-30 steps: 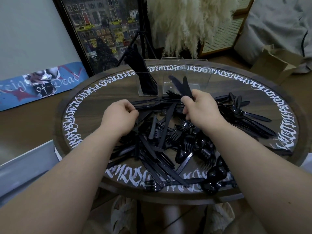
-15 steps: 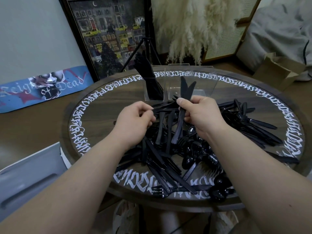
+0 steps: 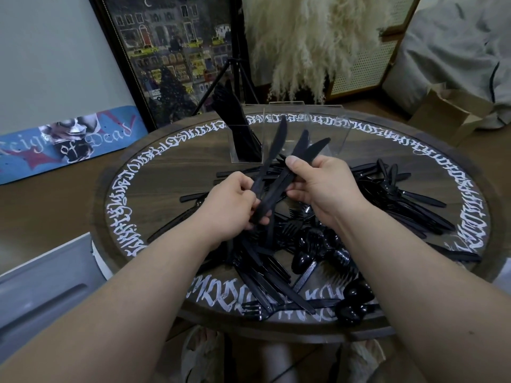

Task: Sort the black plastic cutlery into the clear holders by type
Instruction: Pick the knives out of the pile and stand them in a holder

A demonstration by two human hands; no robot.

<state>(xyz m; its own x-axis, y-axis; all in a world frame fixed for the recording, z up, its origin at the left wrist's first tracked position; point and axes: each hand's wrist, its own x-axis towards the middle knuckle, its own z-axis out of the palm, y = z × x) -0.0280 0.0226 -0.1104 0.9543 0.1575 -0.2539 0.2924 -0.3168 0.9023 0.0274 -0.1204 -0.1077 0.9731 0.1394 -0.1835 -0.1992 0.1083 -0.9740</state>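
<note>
Both hands are on a fan of knives [image 3: 279,150] above the pile [image 3: 318,244]: left hand [image 3: 232,201] grips the handles, right hand [image 3: 322,183] pinches the blades. Behind them, the holders [image 3: 326,134], the left one full of cutlery.

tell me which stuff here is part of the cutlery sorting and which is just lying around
Part of the job:
- knives held in both hands, left hand and right hand
- loose cutlery pile on the round table
- clear holders, the left one already filled

Just lying about:
- skateboard deck
- framed city picture
- pampas grass
- cardboard box
</note>
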